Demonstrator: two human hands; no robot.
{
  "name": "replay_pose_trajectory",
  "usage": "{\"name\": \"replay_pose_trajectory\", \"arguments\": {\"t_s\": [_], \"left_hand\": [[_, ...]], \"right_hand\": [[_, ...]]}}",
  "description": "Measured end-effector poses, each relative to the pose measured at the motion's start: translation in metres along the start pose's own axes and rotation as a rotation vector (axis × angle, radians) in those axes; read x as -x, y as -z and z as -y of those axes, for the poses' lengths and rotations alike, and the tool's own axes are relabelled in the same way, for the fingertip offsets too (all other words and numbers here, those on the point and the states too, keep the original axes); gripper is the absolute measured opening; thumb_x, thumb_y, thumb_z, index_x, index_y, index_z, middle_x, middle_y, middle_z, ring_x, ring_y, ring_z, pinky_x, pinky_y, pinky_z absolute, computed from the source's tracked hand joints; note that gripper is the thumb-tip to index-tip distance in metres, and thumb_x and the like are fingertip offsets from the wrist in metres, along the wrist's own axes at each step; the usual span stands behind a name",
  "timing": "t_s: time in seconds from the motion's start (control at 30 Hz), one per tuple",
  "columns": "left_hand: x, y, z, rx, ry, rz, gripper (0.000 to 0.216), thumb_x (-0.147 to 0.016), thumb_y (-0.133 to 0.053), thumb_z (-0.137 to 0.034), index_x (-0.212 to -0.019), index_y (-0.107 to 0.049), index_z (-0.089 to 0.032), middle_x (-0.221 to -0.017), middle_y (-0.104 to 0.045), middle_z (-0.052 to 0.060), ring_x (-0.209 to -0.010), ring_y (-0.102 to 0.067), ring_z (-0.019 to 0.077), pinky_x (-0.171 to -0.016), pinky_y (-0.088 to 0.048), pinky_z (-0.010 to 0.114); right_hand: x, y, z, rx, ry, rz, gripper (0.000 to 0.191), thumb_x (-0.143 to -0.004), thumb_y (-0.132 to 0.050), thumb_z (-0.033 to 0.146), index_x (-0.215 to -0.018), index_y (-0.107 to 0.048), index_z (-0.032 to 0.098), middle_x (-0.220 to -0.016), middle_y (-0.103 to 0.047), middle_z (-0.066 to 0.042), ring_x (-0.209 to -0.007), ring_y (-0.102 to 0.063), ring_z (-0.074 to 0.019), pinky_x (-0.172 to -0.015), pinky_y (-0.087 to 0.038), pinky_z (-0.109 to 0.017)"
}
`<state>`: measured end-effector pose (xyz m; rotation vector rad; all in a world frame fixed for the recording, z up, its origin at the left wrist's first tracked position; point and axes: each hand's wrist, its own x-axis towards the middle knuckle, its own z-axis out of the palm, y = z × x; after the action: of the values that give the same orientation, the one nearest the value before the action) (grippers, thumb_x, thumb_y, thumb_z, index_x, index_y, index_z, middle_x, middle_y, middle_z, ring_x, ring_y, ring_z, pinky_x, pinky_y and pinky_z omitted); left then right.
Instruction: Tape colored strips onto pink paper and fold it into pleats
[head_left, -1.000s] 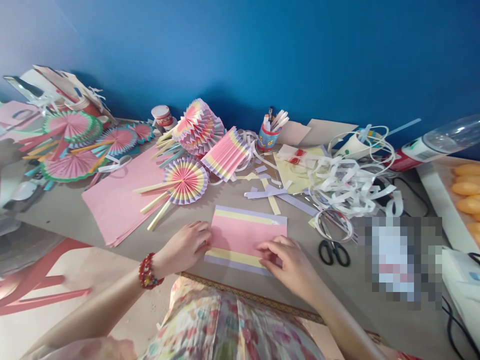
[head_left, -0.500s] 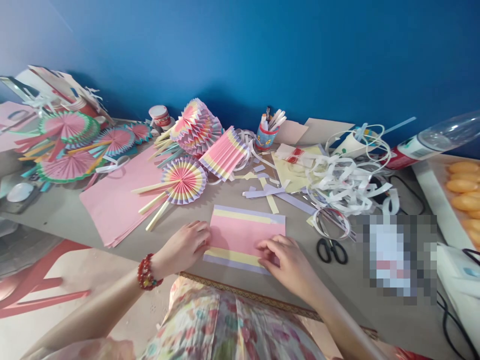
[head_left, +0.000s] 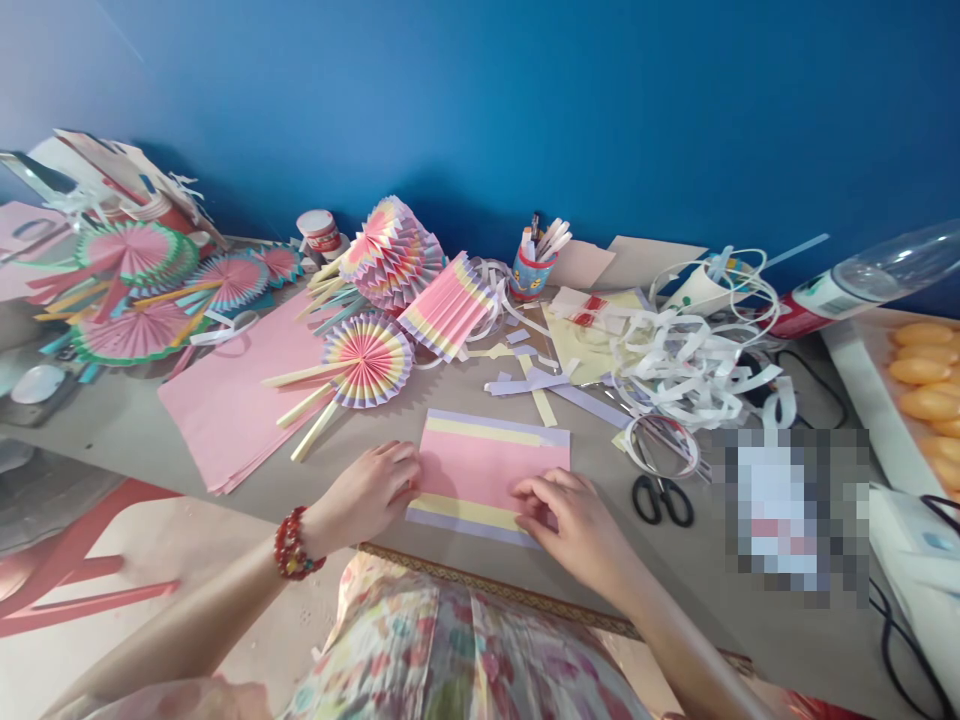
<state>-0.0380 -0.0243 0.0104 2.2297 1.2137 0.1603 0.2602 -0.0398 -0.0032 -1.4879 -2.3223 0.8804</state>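
Note:
A pink sheet of paper (head_left: 480, 470) with yellow and lavender strips along its long edges lies flat before me on the table. My left hand (head_left: 379, 487) rests at its left edge, fingers bent and touching the border. Over the right part of the sheet lies my right hand (head_left: 566, 510), its thumb and fingers loosely apart with the tips on the paper. Neither hand lifts anything. Behind the sheet are a round pleated paper fan (head_left: 365, 362) and a folded pleated piece (head_left: 448, 308). Black-handled scissors (head_left: 661, 500) lie to the right of my right hand.
Stacked pink paper (head_left: 240, 390) lies at left, with finished green-edged fans (head_left: 139, 330) beyond. Curled white strips (head_left: 667, 370) heap at right, near a plastic bottle (head_left: 847, 285). A pen cup (head_left: 534, 272) stands by the blue wall. A box of orange oval items (head_left: 847, 370) borders the right side.
The view has shifted very slightly. Both hands and the striped sheet stay where they were.

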Motion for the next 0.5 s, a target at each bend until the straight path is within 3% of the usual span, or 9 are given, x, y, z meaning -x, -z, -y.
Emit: {"name": "replay_pose_trajectory", "arguments": {"t_s": [0.5], "left_hand": [[0.0022,-0.0017,0.0001,-0.03,0.014,-0.009,0.013,-0.092,-0.048,-0.022,-0.08,-0.052,-0.02,-0.092,-0.054,0.005,-0.087,-0.053,0.0209,-0.079,-0.043,0.032]], "right_hand": [[0.0017,-0.0016,0.0019,0.063,0.016,-0.023,0.015,-0.079,-0.065,0.012,-0.084,-0.056,0.023,-0.079,-0.063,0.0,-0.082,-0.059,-0.0197,-0.079,-0.041,-0.034]]}}
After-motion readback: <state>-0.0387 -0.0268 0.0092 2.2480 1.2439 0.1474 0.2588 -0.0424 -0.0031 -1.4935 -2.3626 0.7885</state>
